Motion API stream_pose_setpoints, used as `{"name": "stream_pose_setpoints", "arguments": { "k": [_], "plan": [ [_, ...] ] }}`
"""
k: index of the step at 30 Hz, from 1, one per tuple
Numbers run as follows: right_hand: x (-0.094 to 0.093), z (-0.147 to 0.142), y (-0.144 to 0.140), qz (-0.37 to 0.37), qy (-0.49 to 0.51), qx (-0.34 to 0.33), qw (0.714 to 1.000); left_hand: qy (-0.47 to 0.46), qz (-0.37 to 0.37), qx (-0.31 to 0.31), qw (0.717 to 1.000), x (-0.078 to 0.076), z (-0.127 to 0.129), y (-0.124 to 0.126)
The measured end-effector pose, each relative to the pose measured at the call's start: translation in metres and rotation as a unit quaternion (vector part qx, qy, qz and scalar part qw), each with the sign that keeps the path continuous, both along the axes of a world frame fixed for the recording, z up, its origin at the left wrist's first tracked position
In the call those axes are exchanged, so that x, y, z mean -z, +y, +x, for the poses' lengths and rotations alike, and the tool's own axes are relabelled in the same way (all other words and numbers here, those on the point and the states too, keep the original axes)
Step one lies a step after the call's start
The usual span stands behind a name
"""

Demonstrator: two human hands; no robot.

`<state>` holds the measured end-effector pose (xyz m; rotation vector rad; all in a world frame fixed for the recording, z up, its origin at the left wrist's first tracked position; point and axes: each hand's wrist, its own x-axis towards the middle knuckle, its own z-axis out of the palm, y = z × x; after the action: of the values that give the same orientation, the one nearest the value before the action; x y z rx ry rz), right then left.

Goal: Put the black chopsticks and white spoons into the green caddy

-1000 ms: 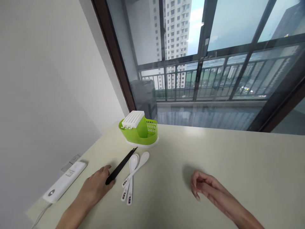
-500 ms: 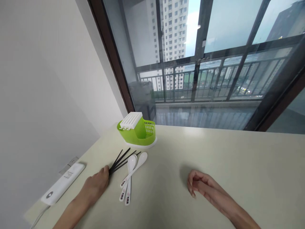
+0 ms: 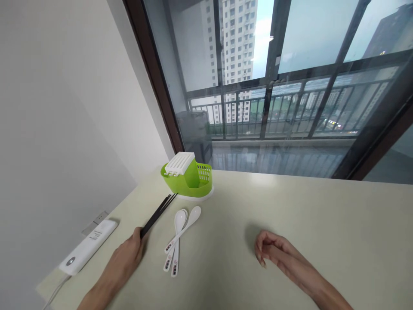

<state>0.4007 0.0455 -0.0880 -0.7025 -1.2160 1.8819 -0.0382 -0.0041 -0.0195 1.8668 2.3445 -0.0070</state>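
2 white spoons (image 3: pixel 177 241) lie beside the black chopsticks (image 3: pixel 158 214), which your left hand (image 3: pixel 126 256) grips by one end, bunched, tips toward the green caddy (image 3: pixel 189 181). Your right hand (image 3: pixel 272 249) rests loosely curled and empty on the table (image 3: pixel 290 215).

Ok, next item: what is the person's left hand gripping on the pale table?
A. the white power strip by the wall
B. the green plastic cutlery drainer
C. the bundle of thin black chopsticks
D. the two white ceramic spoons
C: the left hand closes on the near end of the bundle of thin black chopsticks, while the two white ceramic spoons lie untouched beside it.
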Motion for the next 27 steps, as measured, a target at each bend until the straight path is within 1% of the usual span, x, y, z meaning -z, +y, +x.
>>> {"name": "stream_pose_setpoints", "arguments": {
  "k": [3, 5, 8, 10, 12, 14, 17, 19, 21, 22, 24, 27],
  "plan": [
    [-0.002, -0.001, -0.001, -0.001, 0.004, 0.002, 1.000, -0.109, 0.053, -0.013, 0.992, -0.011, 0.007, -0.011],
    [-0.004, -0.001, -0.002, -0.005, 0.006, 0.002, 1.000, -0.173, 0.079, -0.020, 0.982, -0.018, 0.020, -0.017],
    [-0.007, -0.001, -0.002, -0.004, 0.003, 0.006, 1.000, -0.258, 0.084, -0.030, 0.962, -0.025, 0.053, -0.021],
    [-0.007, -0.001, -0.002, 0.003, -0.005, 0.009, 1.000, -0.307, 0.071, -0.028, 0.948, -0.025, 0.080, -0.020],
    [-0.006, -0.003, -0.001, 0.016, -0.020, 0.034, 0.999, -0.347, 0.035, -0.001, 0.937, -0.021, 0.110, -0.018],
    [-0.001, -0.005, 0.001, 0.035, -0.033, 0.100, 0.994, -0.346, -0.007, 0.034, 0.938, -0.015, 0.140, -0.016],
    [0.006, -0.008, 0.004, 0.064, -0.057, 0.226, 0.970, -0.319, -0.064, 0.082, 0.942, -0.004, 0.177, -0.015],
    [0.010, -0.008, 0.006, 0.071, -0.083, 0.290, 0.951, -0.299, -0.099, 0.110, 0.943, 0.004, 0.196, -0.015],
    [0.011, -0.008, 0.007, 0.073, -0.105, 0.335, 0.934, -0.278, -0.125, 0.131, 0.943, 0.012, 0.208, -0.015],
    [0.012, -0.008, 0.007, 0.074, -0.113, 0.348, 0.927, -0.269, -0.135, 0.139, 0.944, 0.015, 0.212, -0.016],
    [0.011, -0.008, 0.007, 0.084, -0.134, 0.355, 0.921, -0.256, -0.148, 0.150, 0.943, 0.018, 0.218, -0.016],
    [0.010, -0.010, 0.007, 0.095, -0.165, 0.331, 0.924, -0.239, -0.158, 0.154, 0.946, 0.019, 0.223, -0.016]
  ]
}}
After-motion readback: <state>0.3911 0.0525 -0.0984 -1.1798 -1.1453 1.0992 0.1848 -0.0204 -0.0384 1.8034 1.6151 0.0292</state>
